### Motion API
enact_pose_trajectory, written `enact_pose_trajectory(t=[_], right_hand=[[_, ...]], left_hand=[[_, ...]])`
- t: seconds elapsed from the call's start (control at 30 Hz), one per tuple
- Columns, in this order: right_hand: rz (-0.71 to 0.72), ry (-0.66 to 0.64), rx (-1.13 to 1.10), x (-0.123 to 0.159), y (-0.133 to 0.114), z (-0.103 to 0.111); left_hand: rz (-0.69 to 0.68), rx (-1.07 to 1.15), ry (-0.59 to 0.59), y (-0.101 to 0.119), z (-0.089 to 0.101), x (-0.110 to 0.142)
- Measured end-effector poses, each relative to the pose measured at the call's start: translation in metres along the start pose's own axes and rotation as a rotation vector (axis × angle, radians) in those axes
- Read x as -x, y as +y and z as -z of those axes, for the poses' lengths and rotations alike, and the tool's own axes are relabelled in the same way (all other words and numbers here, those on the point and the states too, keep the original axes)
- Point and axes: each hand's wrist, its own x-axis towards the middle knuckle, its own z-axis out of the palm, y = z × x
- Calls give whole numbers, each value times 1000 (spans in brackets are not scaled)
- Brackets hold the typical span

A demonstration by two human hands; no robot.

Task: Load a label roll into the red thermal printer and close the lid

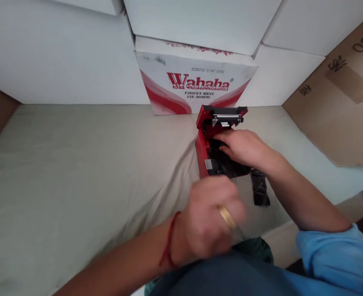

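Cloth-covered surface [107, 144]: before the far Wahaha carton [196, 88], a red printer-like device [201, 158], its raised lid [223, 110] admitting the right hand [246, 146], grip indeterminable; near, the left hand [210, 213], blurred, is closed, contents indiscernible.

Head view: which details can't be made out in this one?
All in the head view:
- Left hand: motion-blurred; any held item unclear.
- Red device: near end hidden by the left hand.
- Right hand: some fingertips hidden inside the device.
- Brown carton: cut off by the right edge.
- Black strip: markings too faint to read.
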Motion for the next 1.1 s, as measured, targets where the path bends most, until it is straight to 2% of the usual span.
enact_pose_trajectory(t=[0.03,0.13,0.2,0.27,0.33,0.4,0.47,0.57,0.6,0.67,0.73,0.83,0.9,0.97,1.03,1.1], right_hand=[[-8,-32,54,-4,-4,2],[2,-103,113,-12,-12,6],[-9,-129,124,-15,-13,7],[-17,-133,122,-18,-12,7],[-7,-108,90,-16,-8,6],[22,-33,10,-7,-1,8],[84,52,-149,14,11,14],[181,129,-566,57,40,24],[158,172,-724,70,51,25],[25,287,-987,90,75,20],[-121,344,-1119,93,97,2],[-159,261,-1099,72,117,-44],[-135,249,-1072,52,118,-77],[-124,254,-1001,37,114,-100],[-128,299,-892,33,111,-110],[-146,385,-799,42,116,-107]], left_hand=[[-43,-46,-158,8,-9,4],[-204,-201,-447,20,-31,22],[-232,-232,-662,22,-39,33],[-200,-239,-795,23,-38,36],[-166,-261,-843,24,-30,35],[-132,-314,-830,25,-15,33],[-68,-378,-768,25,1,35],[90,-436,-564,24,20,47],[150,-443,-483,23,23,53],[256,-423,-382,22,24,63],[301,-406,-348,21,18,68],[261,-436,-401,17,6,65],[224,-460,-434,13,1,57],[209,-471,-425,8,-2,48],[213,-472,-388,2,-4,41],[220,-464,-352,-5,-7,37]])
